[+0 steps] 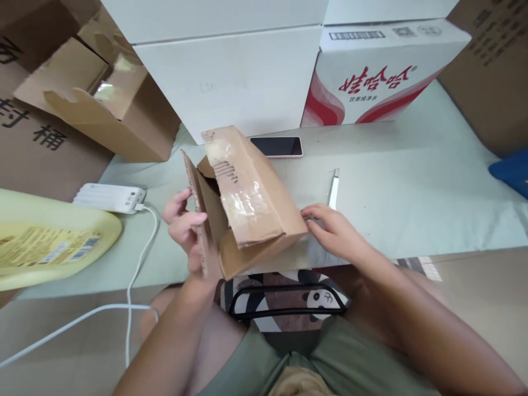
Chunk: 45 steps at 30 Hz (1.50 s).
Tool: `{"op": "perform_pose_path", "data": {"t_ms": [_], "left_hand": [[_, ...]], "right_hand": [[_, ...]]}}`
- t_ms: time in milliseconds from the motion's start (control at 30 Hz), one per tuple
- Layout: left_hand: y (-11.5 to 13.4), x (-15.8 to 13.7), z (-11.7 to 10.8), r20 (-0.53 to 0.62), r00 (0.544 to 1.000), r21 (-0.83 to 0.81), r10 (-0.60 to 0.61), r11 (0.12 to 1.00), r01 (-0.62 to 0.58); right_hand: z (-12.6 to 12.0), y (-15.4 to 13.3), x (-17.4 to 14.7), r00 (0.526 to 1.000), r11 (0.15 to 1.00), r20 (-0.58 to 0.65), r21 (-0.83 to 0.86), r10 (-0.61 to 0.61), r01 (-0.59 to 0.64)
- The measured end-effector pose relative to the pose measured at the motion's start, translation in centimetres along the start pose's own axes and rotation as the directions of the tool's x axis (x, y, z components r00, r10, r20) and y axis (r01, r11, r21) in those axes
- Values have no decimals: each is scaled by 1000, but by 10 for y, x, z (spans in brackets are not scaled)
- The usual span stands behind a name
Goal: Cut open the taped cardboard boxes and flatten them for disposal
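A small brown cardboard box point(264, 192) is tilted on its side near the table's front edge, its open end toward the left. Strips of clear tape and a printed barcode mark its upper flap. My left hand point(186, 228) grips the left flap, thumb and fingers on its outer side. At the box's right end, the fingertips of my right hand point(330, 228) hold the lower corner. Just beyond that hand lies a slim utility knife point(334, 190), partly hidden by it. The inside of the box is mostly dark.
A phone point(277, 146) lies behind the box. White cartons point(231, 82) and a red-and-white carton point(375, 82) line the back. An opened cardboard box point(136, 121), a white power bank point(109, 198) with cable, and a yellow jug point(53, 242) stand left. A blue object point(511, 173) is far right.
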<state>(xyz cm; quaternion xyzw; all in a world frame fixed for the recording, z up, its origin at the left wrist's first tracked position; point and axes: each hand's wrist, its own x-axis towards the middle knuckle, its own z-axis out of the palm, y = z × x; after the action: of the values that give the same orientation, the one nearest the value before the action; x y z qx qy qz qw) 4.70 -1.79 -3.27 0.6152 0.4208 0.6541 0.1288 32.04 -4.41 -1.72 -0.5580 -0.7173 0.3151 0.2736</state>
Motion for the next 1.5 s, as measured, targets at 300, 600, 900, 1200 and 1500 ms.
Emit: {"op": "perform_pose_path", "data": {"t_ms": [300, 600, 900, 1200, 1500], "left_hand": [[-3, 16, -8, 45, 923, -231, -382, 895, 381], [-14, 17, 0, 338, 554, -229, -761, 505, 832], [-12, 17, 2, 214, 748, -426, -629, 629, 651], [-15, 4, 3, 407, 824, -337, -394, 774, 536], [-33, -1, 2, 471, 800, -332, -371, 766, 551]], "right_hand": [[0, 5, 1, 988, 882, -79, 446, -134, 156], [-1, 13, -3, 987, 860, -149, 493, -66, 132], [1, 13, -1, 944, 951, -329, 296, 15, 88], [-3, 5, 0, 939, 959, -345, 264, -4, 100], [-1, 3, 4, 923, 963, -383, 261, 43, 64]]}}
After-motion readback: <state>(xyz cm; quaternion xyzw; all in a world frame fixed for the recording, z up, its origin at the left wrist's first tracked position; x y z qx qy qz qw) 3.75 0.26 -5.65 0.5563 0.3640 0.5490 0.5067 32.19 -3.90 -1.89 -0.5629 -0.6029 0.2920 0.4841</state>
